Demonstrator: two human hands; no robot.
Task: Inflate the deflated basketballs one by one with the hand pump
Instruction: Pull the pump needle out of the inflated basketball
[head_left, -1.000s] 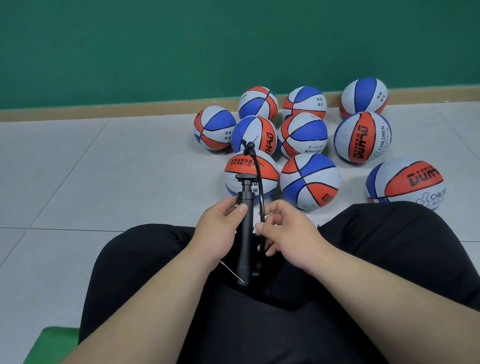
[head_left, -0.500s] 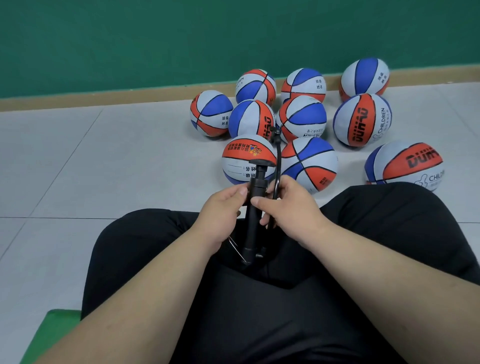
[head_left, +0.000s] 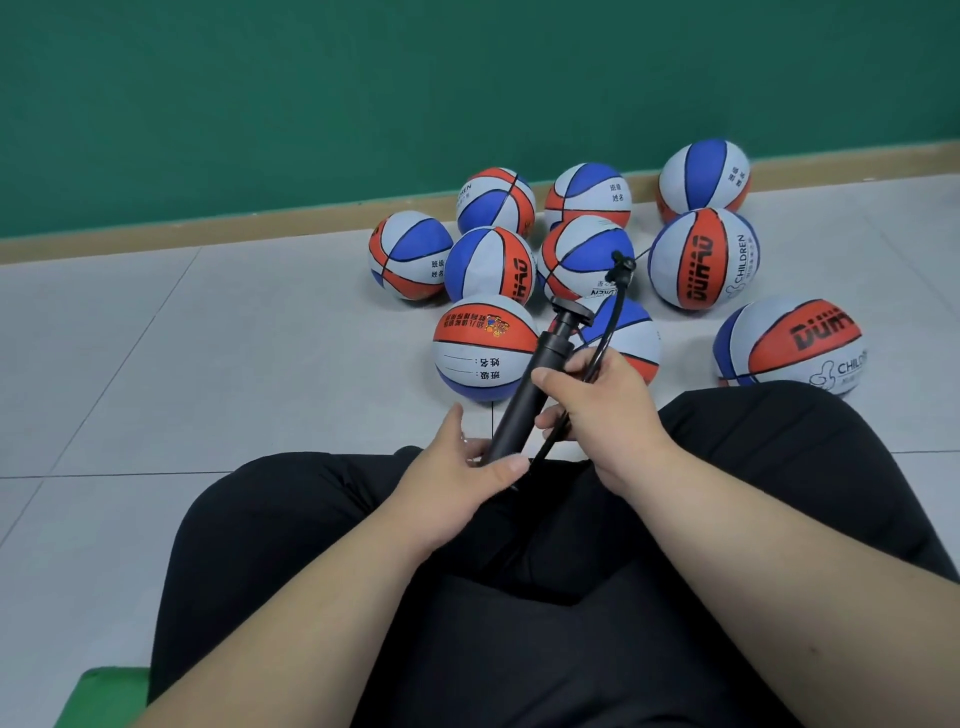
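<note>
Barely started I'd say: left hand (head_left: 457, 473) pinches the bottom of the pump (head_left: 524, 395) mid-frame, right hand (head_left: 597, 405) curls round its barrel and hose (head_left: 609, 319), none of the basketballs (head_left: 485, 348) at upper right hooked up yet.

A dark green wall (head_left: 363, 104) fills the upper frame. A tan baseboard (head_left: 156, 241) meets a pale tiled floor (head_left: 208, 364). A green mat (head_left: 98, 696) shows at lower left.

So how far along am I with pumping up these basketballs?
Done: nothing visibly. The hose tip hangs free, in no ball. In hand: left hand and right hand both hold the hand pump. Left: seemingly all ten basketballs on the floor, starting with connecting one.
</note>
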